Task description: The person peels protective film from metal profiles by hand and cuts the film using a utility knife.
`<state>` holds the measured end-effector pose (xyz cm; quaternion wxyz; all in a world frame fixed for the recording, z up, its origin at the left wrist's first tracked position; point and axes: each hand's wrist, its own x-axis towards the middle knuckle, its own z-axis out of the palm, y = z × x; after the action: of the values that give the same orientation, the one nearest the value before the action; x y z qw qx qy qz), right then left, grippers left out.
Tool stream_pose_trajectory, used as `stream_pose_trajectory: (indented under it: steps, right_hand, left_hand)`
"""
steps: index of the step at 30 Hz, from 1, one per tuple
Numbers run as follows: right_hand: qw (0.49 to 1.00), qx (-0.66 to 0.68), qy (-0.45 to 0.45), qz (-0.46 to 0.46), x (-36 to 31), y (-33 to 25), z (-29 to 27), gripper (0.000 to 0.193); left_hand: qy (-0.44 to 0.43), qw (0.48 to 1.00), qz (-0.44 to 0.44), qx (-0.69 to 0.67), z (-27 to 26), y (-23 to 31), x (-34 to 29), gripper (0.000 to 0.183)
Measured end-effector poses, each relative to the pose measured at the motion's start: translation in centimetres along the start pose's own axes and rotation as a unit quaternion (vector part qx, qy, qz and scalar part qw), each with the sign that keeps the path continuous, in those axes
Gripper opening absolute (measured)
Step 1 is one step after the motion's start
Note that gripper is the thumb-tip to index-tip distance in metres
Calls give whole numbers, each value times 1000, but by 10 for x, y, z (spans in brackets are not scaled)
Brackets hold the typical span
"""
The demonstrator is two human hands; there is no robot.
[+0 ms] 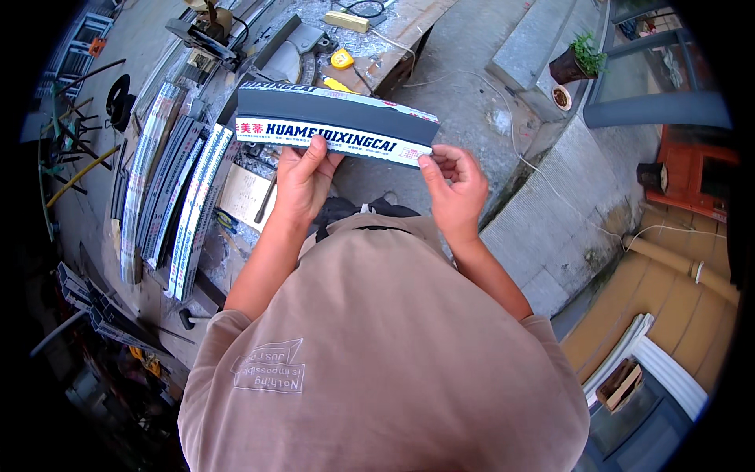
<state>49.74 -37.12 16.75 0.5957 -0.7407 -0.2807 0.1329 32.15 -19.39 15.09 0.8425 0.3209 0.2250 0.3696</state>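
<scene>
Both my hands hold up a short, dark grey metal profile (pixel 338 112) with printed white protective film along its edges. My left hand (pixel 303 175) grips its lower edge near the middle, thumb on the front face and fingers behind. At the right end, my right hand (pixel 456 185) pinches the lower corner between thumb and fingers. Behind the piece, on the workbench, stands a mitre saw (pixel 289 57), partly covered by the profile. A yellow tape measure (pixel 342 59) lies to the right of the saw.
Several long film-wrapped profiles (pixel 197 212) lie on the bench at left. A wooden block (pixel 346 21) sits at the far bench edge. A white cable (pixel 515 130) crosses the floor at right, near a stone step (pixel 543 47) with a potted plant (pixel 578 61).
</scene>
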Motion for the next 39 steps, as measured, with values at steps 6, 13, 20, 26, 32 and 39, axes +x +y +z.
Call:
stream_pose_trajectory:
  steps: [6,13,20,26,32,39]
  right_hand:
    - [991,84,-23,101,-9,3,-6,19]
    - [947,164,-99,256,-12,38,-29,19]
    - [945,104,-131,281,-21,53,-17,17]
    - [951,103,-148,252,-20,65,-6,18]
    - [948,111,-148,257,-24,66,0,17]
    - [965,-72,-179,178,-26,68,8,16]
  left_hand:
    - [-31,998,-24,55,-6,-5,-14,52]
    - [-116,966,-41,227,26,13,-23,106]
    - [-177,956,23,233,26,9,-29,115]
    - [-191,944,45,267,22,18,-39,112]
    - [-203,938,54,275,19,18,-41,110]
    - [-258,881,83,387,7,26,-29,103]
